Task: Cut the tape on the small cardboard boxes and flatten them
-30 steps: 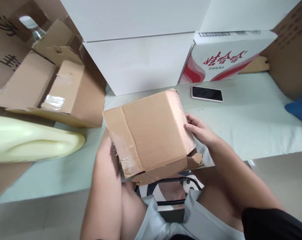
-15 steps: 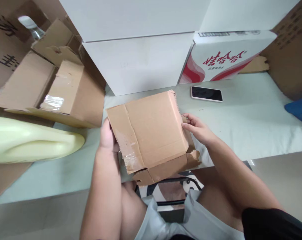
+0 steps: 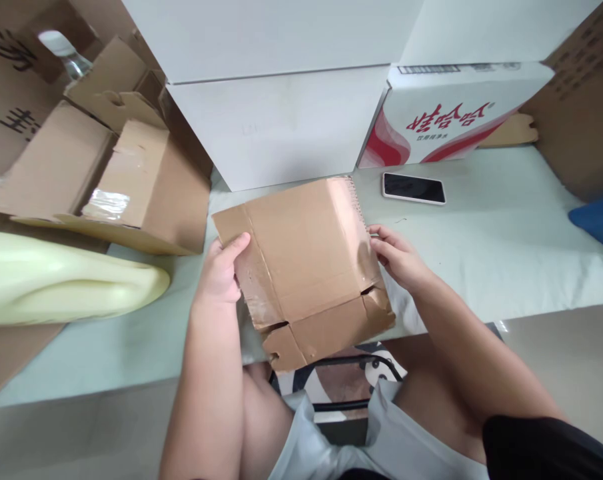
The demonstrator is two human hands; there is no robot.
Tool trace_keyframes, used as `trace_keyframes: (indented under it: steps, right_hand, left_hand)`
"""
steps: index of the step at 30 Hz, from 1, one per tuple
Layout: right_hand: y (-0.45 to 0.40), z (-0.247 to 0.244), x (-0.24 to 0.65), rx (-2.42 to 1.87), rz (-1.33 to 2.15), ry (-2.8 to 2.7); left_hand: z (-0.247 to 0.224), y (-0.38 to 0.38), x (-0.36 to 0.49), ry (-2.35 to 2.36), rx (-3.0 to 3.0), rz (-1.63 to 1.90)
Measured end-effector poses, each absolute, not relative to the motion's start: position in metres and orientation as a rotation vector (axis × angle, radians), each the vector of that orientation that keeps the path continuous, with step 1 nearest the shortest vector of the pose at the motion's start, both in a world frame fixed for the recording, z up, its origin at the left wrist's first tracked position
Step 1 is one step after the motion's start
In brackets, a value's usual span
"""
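A brown cardboard box point(image 3: 306, 247), its flaps spread out nearly flat, lies at the front of the cloth-covered table. My left hand point(image 3: 224, 270) grips its left edge, the thumb on top and the other fingers hidden underneath. At the right edge, my right hand point(image 3: 396, 253) pinches a side flap between thumb and fingers. Clear tape and a torn, ragged edge show on the cardboard. The near flap hangs toward my lap.
White cartons point(image 3: 281, 127) stand behind, one printed with red characters point(image 3: 448, 117). A phone point(image 3: 414, 189) lies to the right. Opened cardboard boxes point(image 3: 156, 187) and a pale green plastic object point(image 3: 71, 280) are at left. A blue object point(image 3: 598, 223) sits far right.
The box's right side flap has folded outward and now lies flatter. My left thumb has come over onto the top of the cardboard. My right hand has shifted slightly right.
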State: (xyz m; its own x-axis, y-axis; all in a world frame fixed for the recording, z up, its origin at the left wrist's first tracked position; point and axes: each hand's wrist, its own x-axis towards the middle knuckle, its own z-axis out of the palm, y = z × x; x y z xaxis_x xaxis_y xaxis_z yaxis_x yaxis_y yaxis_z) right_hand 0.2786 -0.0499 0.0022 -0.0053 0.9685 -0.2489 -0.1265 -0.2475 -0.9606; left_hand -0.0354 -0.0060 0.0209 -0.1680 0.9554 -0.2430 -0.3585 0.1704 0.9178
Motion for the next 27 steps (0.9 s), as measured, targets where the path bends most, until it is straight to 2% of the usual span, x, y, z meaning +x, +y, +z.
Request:
trace_keyframes:
  steps: [13,18,27]
  right_hand:
    - [-0.051,0.017,0.283,-1.352,1.456,-0.990]
    - [-0.047,0.011,0.291,-1.374,1.323,-0.939]
    - [-0.045,0.000,0.287,-1.268,1.328,-0.824]
  left_hand:
    - [0.024,0.004,-0.033,1.114,0.561,1.796]
    - [0.022,0.007,-0.036,1.117,0.529,1.851]
    - [0.023,0.007,-0.041,1.126,0.438,1.891]
